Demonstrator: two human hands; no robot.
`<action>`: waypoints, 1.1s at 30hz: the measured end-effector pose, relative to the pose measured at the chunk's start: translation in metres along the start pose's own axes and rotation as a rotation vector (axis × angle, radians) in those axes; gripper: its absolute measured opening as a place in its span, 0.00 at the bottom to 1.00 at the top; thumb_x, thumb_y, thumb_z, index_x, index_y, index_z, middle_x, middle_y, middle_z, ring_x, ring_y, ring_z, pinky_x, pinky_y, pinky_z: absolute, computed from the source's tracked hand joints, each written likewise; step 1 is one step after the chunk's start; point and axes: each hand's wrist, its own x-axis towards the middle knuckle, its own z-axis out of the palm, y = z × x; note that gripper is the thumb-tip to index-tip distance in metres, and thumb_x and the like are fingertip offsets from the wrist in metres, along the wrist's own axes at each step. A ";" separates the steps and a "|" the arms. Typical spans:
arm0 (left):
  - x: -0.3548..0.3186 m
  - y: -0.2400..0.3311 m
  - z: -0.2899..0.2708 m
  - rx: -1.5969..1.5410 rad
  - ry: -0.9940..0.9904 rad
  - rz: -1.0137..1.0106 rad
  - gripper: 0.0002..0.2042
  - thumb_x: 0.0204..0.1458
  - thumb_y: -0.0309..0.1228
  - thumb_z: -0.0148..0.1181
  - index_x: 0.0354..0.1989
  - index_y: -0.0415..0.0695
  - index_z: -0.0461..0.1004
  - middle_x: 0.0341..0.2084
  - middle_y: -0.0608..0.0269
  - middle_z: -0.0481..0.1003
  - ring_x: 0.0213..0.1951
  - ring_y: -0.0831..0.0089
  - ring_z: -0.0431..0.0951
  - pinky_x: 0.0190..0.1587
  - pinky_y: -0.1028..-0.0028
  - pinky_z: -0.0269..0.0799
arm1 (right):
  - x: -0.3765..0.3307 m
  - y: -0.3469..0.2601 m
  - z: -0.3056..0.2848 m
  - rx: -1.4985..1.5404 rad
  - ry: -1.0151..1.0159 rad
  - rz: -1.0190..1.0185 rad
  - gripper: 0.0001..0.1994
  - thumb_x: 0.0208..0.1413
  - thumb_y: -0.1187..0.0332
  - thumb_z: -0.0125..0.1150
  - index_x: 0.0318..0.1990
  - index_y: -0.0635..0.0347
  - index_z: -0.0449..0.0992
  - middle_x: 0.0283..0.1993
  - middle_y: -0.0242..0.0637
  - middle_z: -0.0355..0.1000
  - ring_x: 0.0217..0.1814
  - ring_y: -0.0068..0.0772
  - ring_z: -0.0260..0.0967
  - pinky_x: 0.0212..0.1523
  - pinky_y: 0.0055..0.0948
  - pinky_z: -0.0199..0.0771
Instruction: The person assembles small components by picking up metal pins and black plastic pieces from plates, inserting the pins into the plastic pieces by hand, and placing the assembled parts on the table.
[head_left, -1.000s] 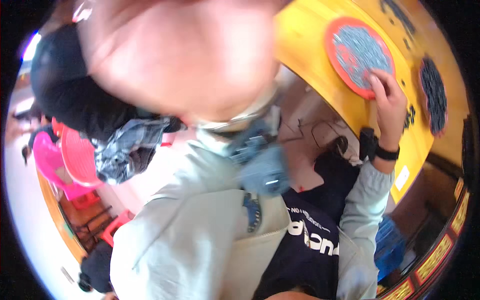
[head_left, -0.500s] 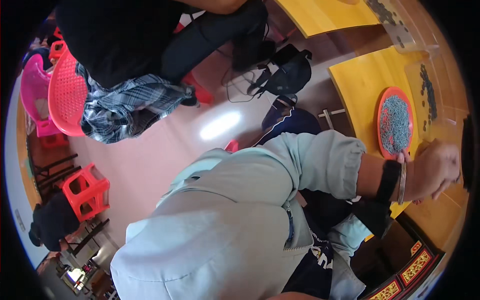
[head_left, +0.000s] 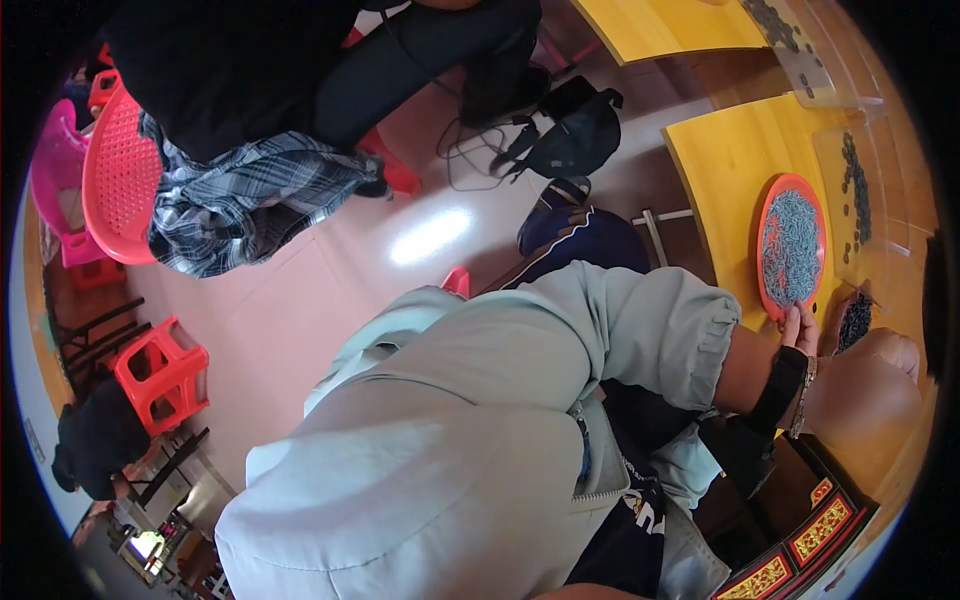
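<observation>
My left hand point(head_left: 868, 375), beyond a black wristband and a metal bracelet, is blurred at the right edge and its fingers do not show clearly. Behind that wrist, fingertips that appear to be my right hand's point(head_left: 798, 330) press together at the near rim of a red oval plate point(head_left: 763, 285); what they pinch is hidden. Small grey metal pieces point(head_left: 793, 240), like screws or nails, fill the plate. Past the fingers lies a container of small dark pieces point(head_left: 853, 322), partly covered by my left hand.
The plate rests on a yellow tabletop point(head_left: 715, 160). Clear trays point(head_left: 865, 245) with dark round pieces stand beyond. A black bag point(head_left: 575, 135) and cables lie on the floor. Another person point(head_left: 220, 90) sits at the upper left, near a red stool point(head_left: 160, 370).
My left hand has moved down in the picture, uncovering the container of dark pieces. The fingers at the plate's rim now show more fully.
</observation>
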 end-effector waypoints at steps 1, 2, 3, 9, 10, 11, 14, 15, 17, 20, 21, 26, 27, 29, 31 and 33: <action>-0.001 0.001 0.000 0.026 0.002 0.060 0.07 0.43 0.25 0.45 0.20 0.34 0.66 0.07 0.58 0.69 0.08 0.73 0.67 0.12 0.78 0.60 | 0.003 0.007 -0.002 -0.002 -0.001 -0.005 0.11 0.55 0.72 0.51 0.41 0.70 0.72 0.37 0.32 0.71 0.35 0.28 0.67 0.38 0.24 0.68; -0.001 0.000 -0.001 0.028 0.005 0.059 0.07 0.43 0.25 0.45 0.20 0.34 0.66 0.07 0.58 0.69 0.08 0.73 0.67 0.12 0.78 0.60 | 0.005 0.012 -0.002 0.011 -0.003 0.024 0.11 0.54 0.71 0.53 0.42 0.70 0.72 0.37 0.31 0.71 0.37 0.28 0.67 0.40 0.22 0.66; -0.001 -0.002 -0.002 0.050 0.008 0.083 0.07 0.43 0.25 0.45 0.20 0.35 0.66 0.07 0.58 0.69 0.08 0.74 0.67 0.12 0.78 0.60 | 0.006 0.016 -0.003 0.025 -0.004 0.052 0.12 0.52 0.71 0.55 0.42 0.70 0.72 0.38 0.31 0.72 0.40 0.27 0.66 0.43 0.20 0.65; -0.001 -0.009 -0.001 0.088 0.026 0.128 0.07 0.44 0.25 0.45 0.20 0.35 0.66 0.07 0.58 0.69 0.07 0.74 0.67 0.12 0.78 0.60 | -0.001 0.007 0.008 0.050 0.060 -0.038 0.08 0.51 0.71 0.55 0.35 0.68 0.73 0.31 0.32 0.70 0.33 0.24 0.66 0.34 0.21 0.65; -0.001 -0.009 0.000 0.079 0.037 0.110 0.07 0.44 0.25 0.45 0.20 0.35 0.66 0.07 0.58 0.69 0.07 0.75 0.67 0.12 0.78 0.60 | -0.003 0.004 0.011 0.054 0.073 -0.057 0.08 0.51 0.71 0.55 0.34 0.67 0.74 0.29 0.33 0.70 0.32 0.24 0.66 0.33 0.21 0.65; -0.001 -0.012 0.001 0.074 0.035 0.108 0.07 0.44 0.25 0.45 0.20 0.35 0.66 0.07 0.58 0.69 0.07 0.75 0.67 0.12 0.78 0.60 | -0.005 0.002 0.013 0.056 0.090 -0.076 0.07 0.50 0.71 0.56 0.32 0.67 0.74 0.28 0.33 0.70 0.30 0.23 0.66 0.31 0.22 0.65; 0.001 -0.015 0.000 0.070 0.053 0.173 0.06 0.44 0.25 0.45 0.20 0.35 0.66 0.07 0.59 0.68 0.07 0.74 0.67 0.11 0.78 0.59 | -0.007 -0.004 0.019 0.065 0.133 -0.131 0.06 0.49 0.70 0.56 0.28 0.65 0.75 0.23 0.34 0.69 0.26 0.22 0.66 0.26 0.22 0.66; 0.000 -0.005 -0.002 0.026 0.035 0.058 0.08 0.45 0.27 0.48 0.18 0.38 0.68 0.12 0.64 0.67 0.11 0.77 0.66 0.15 0.80 0.60 | -0.006 -0.005 0.021 0.071 0.144 -0.150 0.06 0.49 0.70 0.56 0.27 0.65 0.75 0.22 0.34 0.69 0.25 0.21 0.66 0.25 0.22 0.66; 0.001 0.005 -0.005 -0.013 0.020 -0.058 0.10 0.47 0.28 0.52 0.16 0.42 0.70 0.18 0.68 0.67 0.14 0.80 0.66 0.19 0.83 0.61 | -0.003 -0.002 0.025 0.087 0.149 -0.155 0.06 0.49 0.71 0.56 0.27 0.64 0.75 0.22 0.33 0.69 0.25 0.20 0.65 0.24 0.22 0.65; 0.001 0.017 -0.011 -0.042 0.026 -0.072 0.08 0.48 0.27 0.51 0.18 0.42 0.68 0.15 0.68 0.66 0.12 0.80 0.65 0.19 0.83 0.60 | 0.008 0.006 0.026 0.094 0.144 -0.176 0.06 0.49 0.71 0.55 0.27 0.63 0.75 0.22 0.31 0.69 0.25 0.20 0.65 0.24 0.22 0.65; 0.001 0.024 -0.014 -0.095 0.008 -0.111 0.08 0.49 0.28 0.49 0.20 0.42 0.66 0.13 0.68 0.66 0.12 0.81 0.64 0.18 0.83 0.59 | 0.012 0.008 0.027 0.091 0.130 -0.191 0.06 0.49 0.71 0.55 0.28 0.63 0.75 0.22 0.31 0.69 0.25 0.20 0.66 0.24 0.22 0.65; 0.001 0.018 -0.005 -0.185 -0.011 -0.182 0.06 0.49 0.27 0.44 0.22 0.39 0.61 0.06 0.66 0.61 0.07 0.79 0.60 0.11 0.80 0.54 | 0.045 -0.001 0.024 0.139 0.241 -0.339 0.06 0.50 0.71 0.56 0.30 0.64 0.75 0.24 0.32 0.70 0.27 0.22 0.66 0.27 0.22 0.65; 0.000 0.016 -0.006 -0.168 -0.050 -0.187 0.06 0.49 0.27 0.44 0.22 0.39 0.61 0.06 0.66 0.61 0.07 0.79 0.60 0.11 0.80 0.54 | 0.051 -0.004 0.026 0.148 0.259 -0.372 0.06 0.50 0.71 0.56 0.30 0.65 0.75 0.25 0.33 0.70 0.28 0.22 0.66 0.27 0.22 0.66; -0.004 0.010 -0.009 -0.216 0.035 -0.216 0.06 0.51 0.29 0.44 0.25 0.40 0.61 0.07 0.65 0.63 0.09 0.79 0.61 0.12 0.81 0.56 | 0.062 -0.007 0.036 0.186 0.270 -0.426 0.06 0.50 0.71 0.56 0.31 0.65 0.75 0.26 0.33 0.70 0.29 0.23 0.67 0.28 0.22 0.66; -0.005 0.014 -0.020 -0.131 0.068 -0.277 0.07 0.52 0.31 0.43 0.26 0.41 0.61 0.09 0.66 0.64 0.10 0.79 0.62 0.14 0.82 0.57 | 0.057 -0.007 0.044 0.215 0.258 -0.468 0.06 0.50 0.71 0.56 0.32 0.65 0.75 0.27 0.33 0.71 0.30 0.24 0.67 0.30 0.22 0.66; -0.002 0.013 -0.012 -0.192 0.070 -0.301 0.07 0.53 0.31 0.44 0.26 0.42 0.61 0.09 0.66 0.64 0.10 0.80 0.63 0.14 0.82 0.57 | 0.022 -0.019 0.019 0.145 0.295 -0.499 0.07 0.50 0.71 0.56 0.32 0.66 0.74 0.28 0.34 0.71 0.31 0.25 0.67 0.31 0.23 0.66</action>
